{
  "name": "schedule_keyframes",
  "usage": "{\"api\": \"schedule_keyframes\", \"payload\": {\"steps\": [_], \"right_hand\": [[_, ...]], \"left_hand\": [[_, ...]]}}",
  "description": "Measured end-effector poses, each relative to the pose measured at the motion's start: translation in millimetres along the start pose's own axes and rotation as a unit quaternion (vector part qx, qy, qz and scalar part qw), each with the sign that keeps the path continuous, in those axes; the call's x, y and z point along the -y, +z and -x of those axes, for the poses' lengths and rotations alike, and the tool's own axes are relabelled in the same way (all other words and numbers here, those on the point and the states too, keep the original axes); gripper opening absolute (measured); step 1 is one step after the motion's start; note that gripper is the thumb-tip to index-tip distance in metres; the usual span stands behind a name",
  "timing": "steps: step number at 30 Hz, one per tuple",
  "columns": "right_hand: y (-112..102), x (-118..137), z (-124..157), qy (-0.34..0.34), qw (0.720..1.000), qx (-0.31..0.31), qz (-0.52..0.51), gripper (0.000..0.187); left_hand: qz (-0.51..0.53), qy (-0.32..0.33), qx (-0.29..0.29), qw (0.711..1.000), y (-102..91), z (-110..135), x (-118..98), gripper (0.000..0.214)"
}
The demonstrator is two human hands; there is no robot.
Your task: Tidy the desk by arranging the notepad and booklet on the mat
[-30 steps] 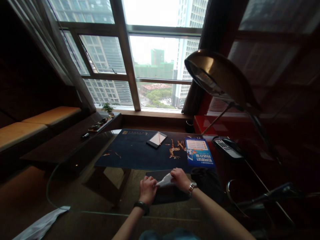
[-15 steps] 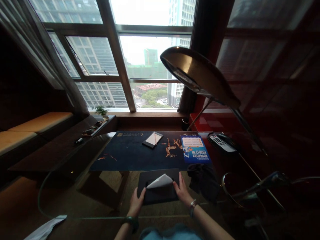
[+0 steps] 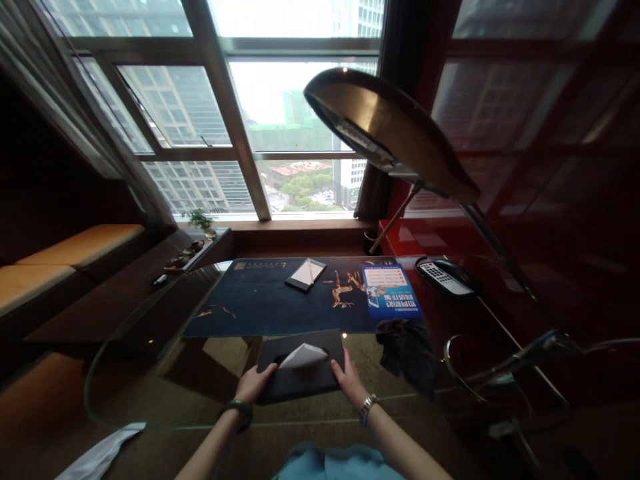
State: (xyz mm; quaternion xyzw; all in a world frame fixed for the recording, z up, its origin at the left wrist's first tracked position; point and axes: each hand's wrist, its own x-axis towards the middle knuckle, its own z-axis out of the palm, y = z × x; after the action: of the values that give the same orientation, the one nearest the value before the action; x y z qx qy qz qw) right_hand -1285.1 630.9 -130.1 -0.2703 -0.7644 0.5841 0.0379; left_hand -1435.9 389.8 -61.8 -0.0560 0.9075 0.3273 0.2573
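A dark mat [image 3: 270, 310] lay on the glass desk [image 3: 125, 393], bearing a notepad [image 3: 301, 275] with a pencil [image 3: 311, 270] across it and a blue leaflet [image 3: 393, 293]. A telephone [image 3: 445, 277] sat beyond the leaflet's right edge; a lamp [image 3: 400, 130] leaned before the window [image 3: 226, 100].

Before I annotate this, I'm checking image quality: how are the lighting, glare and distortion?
Head view: the window is blown out at the sky, the lower right corner nearly black; same head view: the glossy red wall shows pale reflections, window bars lean, probably from wide-angle stretch, and left hand, right hand and black tissue box are dim but readable.
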Motion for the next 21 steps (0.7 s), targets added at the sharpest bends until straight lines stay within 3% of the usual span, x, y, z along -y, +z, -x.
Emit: {"api": "schedule_keyframes", "payload": {"steps": [5, 8, 10, 11, 13, 15, 17, 19, 21], "right_hand": [[9.4, 2.4, 15.9, 0.021, 0.998, -0.01, -0.058, 0.084], [12.9, 1.3, 36.5, 0.01, 0.997, 0.077, 0.005, 0.085], [-4.6, 2.5, 42.9, -0.049, 0.987, 0.137, 0.073, 0.079], [-22.4, 2.6, 42.2, -0.084, 0.981, 0.128, 0.121, 0.074], [-73.1, -1.5, 33.9, -0.113, 0.961, 0.013, 0.254, 0.07], [-128.7, -12.5, 19.2, -0.045, 0.913, -0.129, 0.385, 0.07], [-164.5, -26.7, 4.2, 0.069, 0.869, -0.185, 0.454, 0.066], [-161.2, -34.7, -4.3, 0.137, 0.85, -0.188, 0.474, 0.063], [-114.1, -26.8, -4.7, 0.111, 0.86, -0.154, 0.473, 0.061]], "left_hand": [[0.008, 0.001, 0.011, 1.0, 2.3, 4.6, 4.9, 0.07], [0.004, -0.008, 0.028, 1.0, -14.0, 12.6, 21.5, 0.078], [-0.004, -0.03, 0.018, 0.999, -33.7, 16.1, 39.1, 0.084], [-0.007, -0.045, 0.002, 0.999, -44.0, 17.2, 49.0, 0.087], [-0.005, -0.086, -0.041, 0.995, -61.0, 19.8, 69.3, 0.097], [0.029, -0.133, -0.067, 0.988, -70.7, 24.3, 89.1, 0.11], [0.098, -0.183, -0.06, 0.976, -75.1, 30.7, 108.7, 0.117], [0.162, -0.204, -0.038, 0.965, -80.8, 38.4, 128.8, 0.107], [0.175, -0.194, -0.065, 0.963, -95.0, 45.9, 147.9, 0.083]]}}
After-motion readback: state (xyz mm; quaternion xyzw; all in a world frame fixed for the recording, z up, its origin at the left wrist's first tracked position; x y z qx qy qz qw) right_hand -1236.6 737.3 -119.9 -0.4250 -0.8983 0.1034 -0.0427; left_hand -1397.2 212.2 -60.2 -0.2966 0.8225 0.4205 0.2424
